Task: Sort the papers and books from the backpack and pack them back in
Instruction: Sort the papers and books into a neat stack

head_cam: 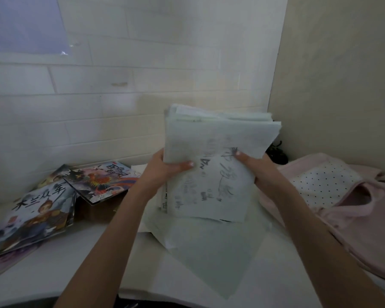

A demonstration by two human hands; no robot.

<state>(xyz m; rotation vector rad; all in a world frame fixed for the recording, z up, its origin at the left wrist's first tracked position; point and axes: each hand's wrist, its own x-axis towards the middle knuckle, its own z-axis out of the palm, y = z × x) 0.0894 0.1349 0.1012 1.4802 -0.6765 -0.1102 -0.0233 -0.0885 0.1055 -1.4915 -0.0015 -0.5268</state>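
While both forearms are reaching forward over the white table (53, 263), the person is holding a thick stack of papers (211, 156) upright above its middle, between the two hands. The left hand (165, 167) is gripping the stack's left edge, with its thumb lying across the front sheet and its fingers going out of sight behind the pile. The right hand (256, 167) is clasping the right edge in the same way, thumb pressing on the front sheet, which is showing dark handwriting too blurred to read. The sheets are sitting unevenly, their top edges fanning out at slightly different heights. Below the held stack, more loose sheets (200, 245) are lying flat on the table, overlapping one another. On the left of the table, several picture books are lying spread out: one with a figure in costume on its cover (33, 214) is sitting nearest the table's left edge, and another with a red bird on its cover (100, 181) is lying tilted just behind it, partly overlapping. At the right, a pink backpack (353, 218) is lying open on the table, showing a white lining with small dark dots (322, 181). A small dark object (277, 154) is sitting in the corner behind the papers, too dim to make out. White brick-patterned wall (120, 96) is filling the background.
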